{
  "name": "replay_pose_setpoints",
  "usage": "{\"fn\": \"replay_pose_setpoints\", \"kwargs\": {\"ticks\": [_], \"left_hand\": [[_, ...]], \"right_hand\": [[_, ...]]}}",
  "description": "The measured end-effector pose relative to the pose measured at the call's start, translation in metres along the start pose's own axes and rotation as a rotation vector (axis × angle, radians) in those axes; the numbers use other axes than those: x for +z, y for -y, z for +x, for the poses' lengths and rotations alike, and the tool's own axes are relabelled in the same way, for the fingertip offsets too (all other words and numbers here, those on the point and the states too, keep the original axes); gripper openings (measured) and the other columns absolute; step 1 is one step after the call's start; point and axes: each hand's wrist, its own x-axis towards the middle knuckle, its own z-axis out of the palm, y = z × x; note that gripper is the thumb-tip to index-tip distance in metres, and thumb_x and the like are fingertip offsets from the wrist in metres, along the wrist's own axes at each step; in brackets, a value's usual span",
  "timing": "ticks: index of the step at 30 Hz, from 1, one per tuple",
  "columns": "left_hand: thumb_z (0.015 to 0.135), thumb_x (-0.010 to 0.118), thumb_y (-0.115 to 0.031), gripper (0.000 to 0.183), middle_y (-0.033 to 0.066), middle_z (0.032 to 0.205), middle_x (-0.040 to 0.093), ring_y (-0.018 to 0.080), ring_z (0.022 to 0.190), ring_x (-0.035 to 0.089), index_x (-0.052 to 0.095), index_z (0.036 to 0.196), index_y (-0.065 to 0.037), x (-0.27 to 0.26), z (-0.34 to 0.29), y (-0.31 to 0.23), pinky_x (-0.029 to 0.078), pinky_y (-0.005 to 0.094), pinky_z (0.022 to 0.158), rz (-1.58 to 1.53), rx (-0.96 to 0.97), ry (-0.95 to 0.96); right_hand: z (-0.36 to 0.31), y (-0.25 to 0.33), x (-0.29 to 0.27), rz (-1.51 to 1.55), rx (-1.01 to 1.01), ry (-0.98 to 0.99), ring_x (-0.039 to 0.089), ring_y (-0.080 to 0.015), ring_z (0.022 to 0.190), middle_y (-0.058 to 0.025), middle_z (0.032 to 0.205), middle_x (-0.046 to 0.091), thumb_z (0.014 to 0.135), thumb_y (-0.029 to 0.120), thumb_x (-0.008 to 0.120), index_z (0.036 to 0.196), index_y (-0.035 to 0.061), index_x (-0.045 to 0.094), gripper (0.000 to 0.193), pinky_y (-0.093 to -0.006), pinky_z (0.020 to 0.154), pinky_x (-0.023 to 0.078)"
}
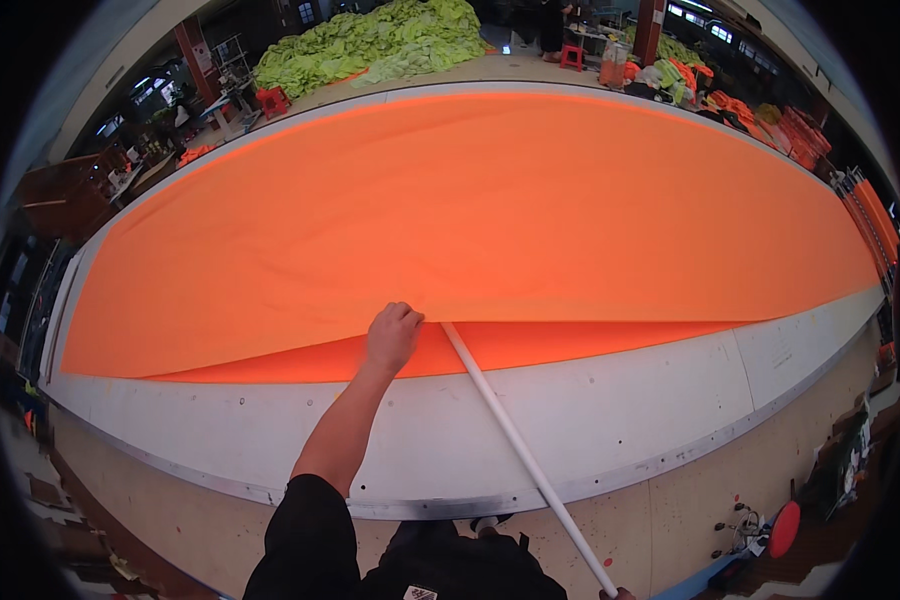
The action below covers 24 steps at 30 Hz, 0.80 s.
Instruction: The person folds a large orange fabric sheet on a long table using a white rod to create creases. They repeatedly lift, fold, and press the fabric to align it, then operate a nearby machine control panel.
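Note:
A wide sheet of bright orange fabric (pixel 530 210) covers most of the white table (pixel 250 425). My left hand (pixel 394 333) pinches the near edge of its top layer and holds it raised. Beneath it, another orange layer (pixel 425 357) shows in the gap. At the lower edge of the view, my right hand (pixel 620 594) grips the near end of a long white pole (pixel 515 440); only part of that hand is visible. The pole slants across the table, and its far end disappears under the lifted layer, just right of my left hand.
Beyond the table lies a big heap of yellow-green fabric (pixel 370 42). Orange bundles (pixel 740 108) and a red stool (pixel 572 57) are at the back right. A red round-topped stool (pixel 785 529) stands on the floor at the lower right, and a wooden cabinet (pixel 70 195) at the left.

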Motion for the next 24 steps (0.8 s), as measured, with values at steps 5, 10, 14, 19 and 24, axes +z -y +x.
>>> {"fn": "replay_pose_setpoints", "kwargs": {"ticks": [5, 10, 14, 19, 24], "left_hand": [[0.084, 0.071, -0.006, 0.007, 0.0032, 0.088, 0.063, 0.0241, 0.086, 0.062, 0.073, 0.089, -0.009, -0.011, -0.008, -0.009, 0.050, 0.0386, 0.073, -0.030, 0.108, -0.057], [0.082, 0.068, -0.006, 0.010, 0.0035, 0.087, 0.061, 0.0235, 0.085, 0.061, 0.072, 0.091, -0.009, -0.030, -0.018, 0.009, 0.049, 0.0375, 0.072, -0.120, 0.125, -0.059], [0.081, 0.066, -0.006, 0.010, 0.0041, 0.088, 0.060, 0.0237, 0.086, 0.060, 0.069, 0.090, -0.008, -0.031, -0.021, 0.009, 0.049, 0.0379, 0.072, -0.190, 0.149, -0.049], [0.082, 0.068, -0.008, 0.010, 0.0045, 0.089, 0.062, 0.0243, 0.086, 0.061, 0.069, 0.091, -0.008, -0.036, -0.013, 0.025, 0.050, 0.0383, 0.072, -0.276, 0.159, 0.008], [0.082, 0.064, -0.010, 0.006, 0.0065, 0.090, 0.060, 0.0257, 0.086, 0.061, 0.065, 0.087, -0.007, -0.036, -0.004, 0.030, 0.050, 0.0388, 0.071, -0.367, 0.145, 0.015]], "right_hand": [[0.067, 0.186, -0.019, 0.285, -0.357, 0.050, 0.071, -0.0390, 0.080, -0.0228, 0.089, 0.073, 0.087, 0.040, 0.078, 0.101, -0.0006, 0.072, 0.044, -0.0485, 0.074, 0.055], [0.031, 0.132, 0.038, 0.544, 0.122, 0.795, 0.072, -0.0258, 0.095, -0.0167, 0.102, 0.075, 0.087, 0.031, 0.079, 0.118, 0.0017, 0.074, 0.043, -0.0395, 0.084, 0.057], [0.051, 0.206, 0.080, 0.232, -0.252, 0.120, 0.069, -0.0232, 0.095, -0.0156, 0.101, 0.074, 0.092, 0.034, 0.076, 0.124, -0.0014, 0.070, 0.048, -0.0399, 0.081, 0.056], [0.070, 0.456, 0.024, 0.650, -0.235, 0.413, 0.066, -0.0172, 0.070, -0.0107, 0.086, 0.069, 0.099, 0.029, 0.067, 0.116, -0.0004, 0.069, 0.035, -0.0326, 0.060, 0.055], [0.098, 0.546, 0.073, 0.618, -0.200, 0.390, 0.049, -0.0144, 0.046, -0.0008, 0.064, 0.056, 0.104, 0.048, 0.058, 0.096, 0.0057, 0.066, 0.044, -0.0310, 0.041, 0.041]]}}
